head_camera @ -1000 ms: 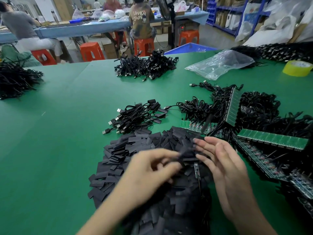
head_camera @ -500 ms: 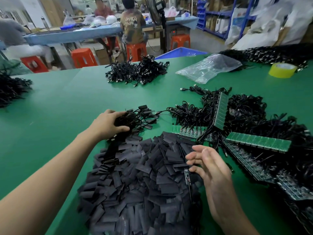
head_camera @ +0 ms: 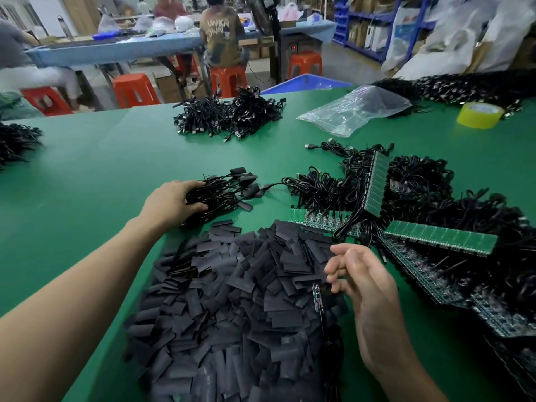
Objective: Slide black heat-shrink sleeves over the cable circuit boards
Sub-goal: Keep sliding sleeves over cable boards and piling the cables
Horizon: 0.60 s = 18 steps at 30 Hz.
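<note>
**Observer:** What does each hand hold?

**Operator:** My left hand (head_camera: 174, 201) reaches out over the green counter (head_camera: 101, 169). Its fingers are curled round the cable bundle (head_camera: 223, 195), whose ends look already sleeved. My right hand (head_camera: 365, 288) appears to pinch the upper end of a bare circuit board (head_camera: 317, 297). The board's cable hangs down over the right side of the heap of heat-shrink sleeves (head_camera: 232, 300). The remaining fingers are loosely apart.

**Observer:** Where can this go wrong?

**Operator:** In three places, I judge.
- (a) No sleeve is in hand yet. The sleeves lie flat and overlapping, so a hasty grab may lift two, or one pressed closed.
- (b) The board is held by one end only. It may swing or slip, and its components could snag on a sleeve's mouth.
- (c) The hanging cable trails into the heap. It could drag sleeves off, or tangle with the loose cables (head_camera: 420, 184) lying around the board panels (head_camera: 441, 237).
</note>
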Motion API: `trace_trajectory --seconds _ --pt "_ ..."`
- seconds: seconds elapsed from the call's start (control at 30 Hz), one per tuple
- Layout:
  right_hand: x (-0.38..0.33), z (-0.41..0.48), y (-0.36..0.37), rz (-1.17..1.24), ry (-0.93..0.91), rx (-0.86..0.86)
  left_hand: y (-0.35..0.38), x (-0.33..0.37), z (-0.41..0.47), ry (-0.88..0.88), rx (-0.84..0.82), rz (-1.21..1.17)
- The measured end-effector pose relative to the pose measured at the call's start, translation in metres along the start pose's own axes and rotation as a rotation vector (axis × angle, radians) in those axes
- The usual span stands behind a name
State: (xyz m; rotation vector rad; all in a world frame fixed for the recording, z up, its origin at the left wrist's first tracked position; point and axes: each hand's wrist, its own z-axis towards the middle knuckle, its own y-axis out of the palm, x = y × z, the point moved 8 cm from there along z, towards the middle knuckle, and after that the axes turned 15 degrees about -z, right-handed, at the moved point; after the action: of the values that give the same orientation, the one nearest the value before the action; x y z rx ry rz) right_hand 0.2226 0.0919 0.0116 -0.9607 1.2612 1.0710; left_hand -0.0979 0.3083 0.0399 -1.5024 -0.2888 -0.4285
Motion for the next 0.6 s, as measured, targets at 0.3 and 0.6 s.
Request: trace_trajectory --seconds 0.3,0.6 --pt "0.009 0.006 -0.013 -0.017 -0.027 0.117 0.031 0.133 -0.135 0.389 0.020 -0.244" --pt "0.010 0.007 -0.008 -0.102 -0.079 0.129 0.086 0.188 -0.192 0.268 -0.052 -0.012"
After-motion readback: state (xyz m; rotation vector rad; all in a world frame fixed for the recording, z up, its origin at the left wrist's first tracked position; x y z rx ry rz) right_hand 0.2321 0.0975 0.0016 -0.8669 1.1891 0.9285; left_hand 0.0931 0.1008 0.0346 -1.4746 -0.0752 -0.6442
